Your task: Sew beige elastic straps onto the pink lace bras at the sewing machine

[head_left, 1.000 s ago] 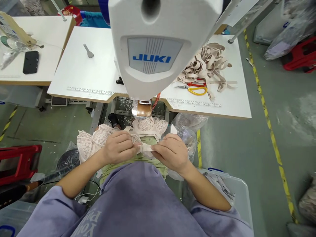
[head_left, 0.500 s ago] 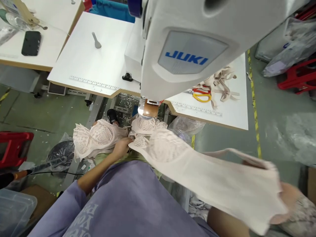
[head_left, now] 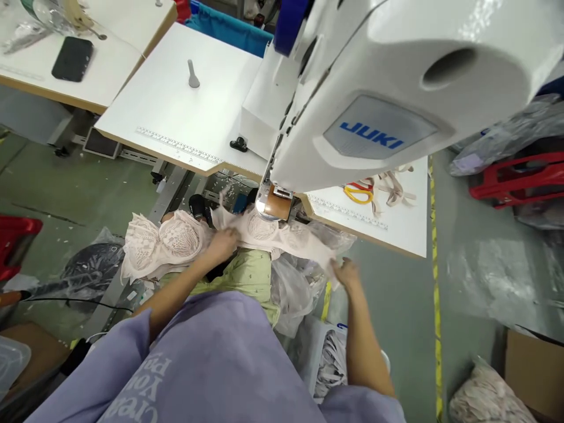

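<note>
A pale pink lace bra [head_left: 295, 238] stretches across below the head of the white sewing machine [head_left: 379, 111]. At its left part, my left hand [head_left: 224, 244] is closed on the fabric. My right hand [head_left: 346, 273] grips the far end of its right wing, slightly smeared by motion. Part of the bra is hidden behind the machine's lower end. More bras of the same lace [head_left: 178, 238] lie in a pile over my left leg, beside my left forearm.
The white machine table [head_left: 176, 106] carries a printed ruler, a grey spoon-shaped piece [head_left: 192, 75], yellow-handled scissors [head_left: 359, 194] and beige strips [head_left: 392, 188]. A bin of fabric strips [head_left: 330, 358] stands below my right arm. Red stools [head_left: 520, 176] flank the floor.
My right hand has come in from the far right, bringing the bra's wing closer to the machine. The bra now hangs across under the machine head. My view has turned slightly.
</note>
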`<state>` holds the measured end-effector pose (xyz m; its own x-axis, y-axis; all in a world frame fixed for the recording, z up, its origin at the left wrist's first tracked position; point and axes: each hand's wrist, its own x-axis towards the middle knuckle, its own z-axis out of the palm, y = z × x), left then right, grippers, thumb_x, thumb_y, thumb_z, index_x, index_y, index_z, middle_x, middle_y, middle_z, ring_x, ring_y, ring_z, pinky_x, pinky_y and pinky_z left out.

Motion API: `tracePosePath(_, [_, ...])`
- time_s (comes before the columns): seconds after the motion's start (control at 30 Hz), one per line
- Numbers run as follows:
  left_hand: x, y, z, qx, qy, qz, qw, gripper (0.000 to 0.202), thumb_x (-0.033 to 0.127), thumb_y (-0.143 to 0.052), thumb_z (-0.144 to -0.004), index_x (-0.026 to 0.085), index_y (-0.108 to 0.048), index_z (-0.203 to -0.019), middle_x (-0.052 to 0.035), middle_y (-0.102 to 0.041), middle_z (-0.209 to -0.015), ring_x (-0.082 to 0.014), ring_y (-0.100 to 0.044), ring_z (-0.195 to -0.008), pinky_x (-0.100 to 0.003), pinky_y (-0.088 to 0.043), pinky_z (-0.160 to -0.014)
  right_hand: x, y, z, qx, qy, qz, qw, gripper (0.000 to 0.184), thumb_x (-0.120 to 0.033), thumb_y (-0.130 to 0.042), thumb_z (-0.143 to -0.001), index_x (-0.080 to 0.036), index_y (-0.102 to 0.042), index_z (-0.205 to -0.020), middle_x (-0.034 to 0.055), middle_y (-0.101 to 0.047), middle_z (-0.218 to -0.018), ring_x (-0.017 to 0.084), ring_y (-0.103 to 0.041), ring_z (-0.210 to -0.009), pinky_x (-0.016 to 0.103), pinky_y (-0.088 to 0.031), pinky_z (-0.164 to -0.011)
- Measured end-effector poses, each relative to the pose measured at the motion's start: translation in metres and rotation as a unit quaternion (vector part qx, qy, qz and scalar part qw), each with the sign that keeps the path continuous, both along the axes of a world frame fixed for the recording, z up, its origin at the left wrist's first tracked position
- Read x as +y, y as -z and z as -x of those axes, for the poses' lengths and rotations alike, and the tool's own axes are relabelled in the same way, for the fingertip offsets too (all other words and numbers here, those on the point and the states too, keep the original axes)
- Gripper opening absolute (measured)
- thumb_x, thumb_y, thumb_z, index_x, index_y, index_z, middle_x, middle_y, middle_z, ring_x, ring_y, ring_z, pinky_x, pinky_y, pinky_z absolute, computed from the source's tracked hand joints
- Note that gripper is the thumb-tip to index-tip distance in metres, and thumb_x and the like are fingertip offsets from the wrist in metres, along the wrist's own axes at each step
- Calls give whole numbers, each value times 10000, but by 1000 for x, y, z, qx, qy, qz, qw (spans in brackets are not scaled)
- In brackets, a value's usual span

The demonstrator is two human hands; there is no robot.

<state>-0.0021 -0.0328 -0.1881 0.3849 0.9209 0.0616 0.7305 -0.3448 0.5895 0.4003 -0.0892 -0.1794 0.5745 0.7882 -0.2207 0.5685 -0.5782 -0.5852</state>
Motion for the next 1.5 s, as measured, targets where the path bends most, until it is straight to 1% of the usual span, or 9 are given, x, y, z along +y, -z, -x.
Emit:
tracePosePath(0.27, [-40, -16, 102, 107, -190, 57, 974, 288, 311, -441, -984, 156, -619, -1149, -114, -669, -1142, -236, -613, -1091, -341, -477, -968, 78, 60, 125, -34, -354, -36, 934, 766, -658, -540, -852, -128, -451, -1398, 222, -532, -1410, 331, -487, -1322, 484, -413, -1080])
tracePosePath(0.53, [-78, -45, 228, 268, -410, 144, 860, 431, 496, -427, -937, 147, -644, -808, -155, -665, -774, -304, -634, -764, -324, -393, -646, 43, 74, 174, -64, -338, -22, 939, 802, -695, -479, -864, -58, -477, -1352, 286, -574, -1279, 405, -520, -1226, 583, -393, -1045])
tracePosePath(0.7, [-104, -89, 186, 262, -357, 129, 887, 512, 492, -311, -979, 181, -580, -675, -103, -614, -638, -237, -571, -624, -293, -272, -572, 33, 13, 235, -8, -327, -146, 934, 935, -778, -570, -767, -90, -445, -1387, 267, -510, -1365, 393, -434, -1313, 579, -361, -1081])
tracePosePath(0.9, [-86, -153, 109, -91, -125, 134, 979, 443, 503, -436, -951, 209, -508, -628, 3, -556, -595, -166, -504, -595, -270, -361, -585, 23, -117, 295, 175, -719, -35, 672, 471, -643, -611, -863, -182, -679, -933, 43, -680, -856, 186, -604, -869, 276, -467, -766])
tracePosePath(1.07, [-32, -147, 26, -301, -26, 357, 884, 340, 511, -699, -753, 195, -658, -874, -53, -672, -855, -226, -590, -805, -329, -482, -730, 2, -206, 229, 216, -604, 3, 767, 409, -524, -523, -964, -174, -592, -763, -26, -573, -691, 99, -481, -643, 226, -362, -603])
tracePosePath(1.17, [-22, -133, -21, -351, 52, 514, 781, 400, 564, -689, -766, 173, -631, -825, -30, -615, -747, -177, -540, -675, -299, -457, -646, 4, -223, 175, 285, -636, 47, 715, 432, -531, -525, -951, -177, -549, -705, -48, -511, -624, 84, -425, -575, 223, -334, -554])
tracePosePath(1.27, [-16, -123, -46, -359, 8, 440, 823, 381, 562, -600, -855, 181, -599, -865, -3, -578, -786, -142, -498, -682, -264, -421, -657, 44, -205, 118, 263, -622, 81, 734, 415, -560, -606, -880, -180, -607, -714, -46, -553, -598, 99, -477, -559, 225, -384, -560])
tracePosePath(1.37, [-10, -117, -53, -336, -30, 360, 869, 377, 548, -587, -875, 185, -547, -780, 14, -518, -745, -144, -470, -697, -260, -396, -671, 124, -177, 59, 39, -241, -54, 968, 402, -500, -448, -973, -160, -660, -956, 53, -697, -865, 164, -598, -762, 276, -463, -706])
tracePosePath(1.5, [-11, -114, -49, -290, -2, 321, 902, 436, 590, -550, -898, 197, -498, -717, 27, -447, -671, -147, -432, -647, -263, -368, -628, 232, -157, -1, -72, -69, -94, 991, 362, -390, -426, -986, -111, -645, -1057, 180, -675, -1086, 260, -575, -992, 366, -423, -849])
